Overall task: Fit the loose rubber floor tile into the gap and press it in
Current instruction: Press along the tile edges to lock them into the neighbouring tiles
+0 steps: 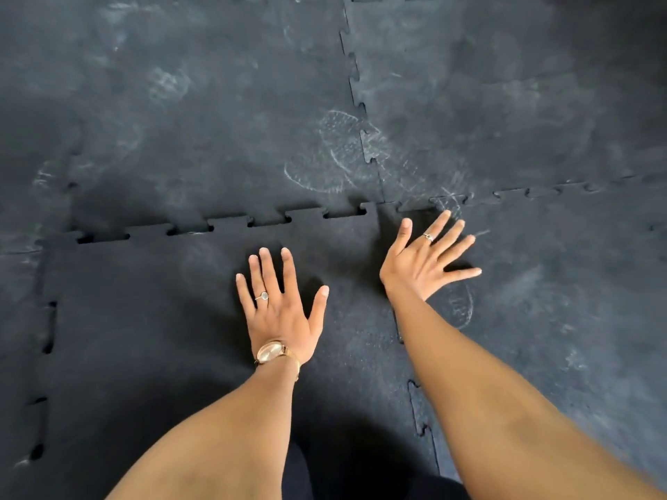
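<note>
Dark rubber interlocking floor tiles [202,113] cover the whole visible floor, their jigsaw-toothed seams [355,81] running away from the camera and across it, meeting near the centre right. Pale, chalky shoe prints [335,153] and dusty smears mark the surface, thickest around that junction, with a fainter print [169,83] toward the upper left. Soft light falls across the middle of the floor, while the far right corner and the near edge lie in shadow.

My left hand [279,312] flat on loose tile [144,337]; right hand [424,263] spread across its right seam [399,330]; far-edge tabs [231,225] unseated.
</note>
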Tool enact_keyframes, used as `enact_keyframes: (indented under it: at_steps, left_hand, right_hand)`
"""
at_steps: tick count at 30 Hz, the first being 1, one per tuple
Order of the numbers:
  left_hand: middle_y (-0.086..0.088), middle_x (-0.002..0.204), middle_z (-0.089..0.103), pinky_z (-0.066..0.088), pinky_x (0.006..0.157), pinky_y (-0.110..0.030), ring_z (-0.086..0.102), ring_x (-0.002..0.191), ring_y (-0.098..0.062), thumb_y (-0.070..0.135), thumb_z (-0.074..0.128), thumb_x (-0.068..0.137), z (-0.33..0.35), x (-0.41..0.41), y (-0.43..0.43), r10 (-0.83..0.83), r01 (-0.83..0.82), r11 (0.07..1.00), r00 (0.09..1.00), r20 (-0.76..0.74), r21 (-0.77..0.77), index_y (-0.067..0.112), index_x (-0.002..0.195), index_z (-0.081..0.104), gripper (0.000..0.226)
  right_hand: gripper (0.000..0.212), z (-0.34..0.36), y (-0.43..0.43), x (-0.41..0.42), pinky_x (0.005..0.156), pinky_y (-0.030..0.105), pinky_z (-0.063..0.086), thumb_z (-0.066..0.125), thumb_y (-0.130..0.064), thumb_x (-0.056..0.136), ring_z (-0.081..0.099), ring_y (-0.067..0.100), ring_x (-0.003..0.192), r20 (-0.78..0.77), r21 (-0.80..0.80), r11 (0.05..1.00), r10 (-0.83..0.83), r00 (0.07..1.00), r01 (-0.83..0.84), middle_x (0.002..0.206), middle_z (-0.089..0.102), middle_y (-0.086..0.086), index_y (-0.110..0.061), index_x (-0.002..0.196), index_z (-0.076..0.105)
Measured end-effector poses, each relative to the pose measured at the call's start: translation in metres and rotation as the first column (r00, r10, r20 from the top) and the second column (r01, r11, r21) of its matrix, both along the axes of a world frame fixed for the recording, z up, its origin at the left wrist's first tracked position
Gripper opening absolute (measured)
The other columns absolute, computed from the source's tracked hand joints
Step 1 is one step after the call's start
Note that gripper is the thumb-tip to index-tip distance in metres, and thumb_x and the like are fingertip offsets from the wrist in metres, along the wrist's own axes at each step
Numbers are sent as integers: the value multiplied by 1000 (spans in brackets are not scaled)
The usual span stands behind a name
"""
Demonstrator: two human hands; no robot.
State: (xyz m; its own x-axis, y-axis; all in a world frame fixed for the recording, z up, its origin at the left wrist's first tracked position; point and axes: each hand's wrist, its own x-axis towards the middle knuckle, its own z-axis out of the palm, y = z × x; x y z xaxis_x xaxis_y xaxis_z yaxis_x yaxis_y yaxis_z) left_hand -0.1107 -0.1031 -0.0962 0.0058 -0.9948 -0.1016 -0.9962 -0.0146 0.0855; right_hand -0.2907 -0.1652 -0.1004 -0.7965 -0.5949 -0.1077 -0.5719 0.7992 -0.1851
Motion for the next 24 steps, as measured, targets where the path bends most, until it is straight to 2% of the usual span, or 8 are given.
enact_keyframes:
  at_steps: [2, 5, 7, 10, 14, 19, 21, 24]
  left_hand:
    - [-20, 158, 19, 10, 118, -56, 14, 148, -35, 65, 16, 94, 0, 1, 1, -8, 8, 1000, 1000, -12, 4, 12, 154, 18, 80]
    - [-21, 158, 22, 11, 118, -56, 16, 147, -36, 65, 17, 94, 1, -1, -3, -5, 5, 1000, 1000, -13, 4, 11, 154, 21, 80]
    - [-20, 158, 21, 10, 119, -55, 16, 148, -35, 65, 18, 93, 1, 0, 0, -4, 5, 1000, 1000, -12, 9, 12, 154, 20, 80]
    - [-20, 159, 19, 9, 119, -55, 15, 148, -35, 65, 20, 94, -3, 1, 0, -13, 13, 1000, 1000, -4, 2, 13, 154, 18, 80]
    - [-20, 158, 19, 10, 118, -55, 17, 147, -35, 65, 22, 93, -3, 0, 0, -7, 7, 1000, 1000, 3, -3, 13, 154, 19, 80]
    - [-20, 159, 19, 12, 118, -56, 16, 148, -35, 65, 21, 93, 1, 1, -1, -1, 2, 1000, 1000, -20, 25, 13, 154, 20, 81]
    - [-20, 159, 18, 12, 118, -56, 16, 148, -35, 65, 20, 92, 2, 1, -1, 1, 0, 1000, 1000, -29, 23, 13, 154, 21, 81]
    - [-20, 159, 18, 12, 118, -56, 16, 148, -35, 65, 21, 92, 1, 1, 0, -4, 5, 1000, 999, -49, 21, 13, 154, 22, 81]
  right_hand:
    - [75, -2, 4, -3, 108, 72, -6, 5, -62, 93, -4, 29, 149, 16, -29, 999, -20, 1000, 21, 163, 4, 5, -18, 154, 1]
    - [81, 6, -24, -4, 107, 69, -10, 6, -65, 90, -5, 28, 149, 110, -229, 966, -98, 989, 121, 162, 5, 6, -16, 154, 4]
    - [80, 14, -54, 0, 107, 67, -12, 5, -65, 90, -5, 27, 149, 95, -319, 945, -43, 995, 72, 162, 5, 6, -17, 154, 6]
    - [74, 8, -80, 5, 107, 70, -11, 2, -62, 93, -10, 28, 148, 9, -164, 970, 181, 983, -178, 163, -2, 5, -19, 154, -1]
    - [72, -5, -84, 1, 105, 75, -8, -3, -61, 92, -12, 30, 148, -4, -59, 968, 246, 969, -246, 163, -4, 4, -23, 154, -3]
    - [68, 11, -92, 0, 106, 74, -7, 6, -57, 98, -16, 31, 147, -52, 47, 923, 385, 922, -382, 162, -11, 5, -20, 153, -10]
    - [71, 22, -105, -3, 108, 72, -7, 8, -57, 98, -18, 29, 147, -15, -62, 906, 418, 908, -418, 162, -13, 5, -18, 153, -11]
    - [76, 41, -133, -4, 110, 68, -10, 8, -63, 94, -10, 28, 148, -43, -344, 877, 341, 939, -334, 163, 0, 6, -16, 154, 2]
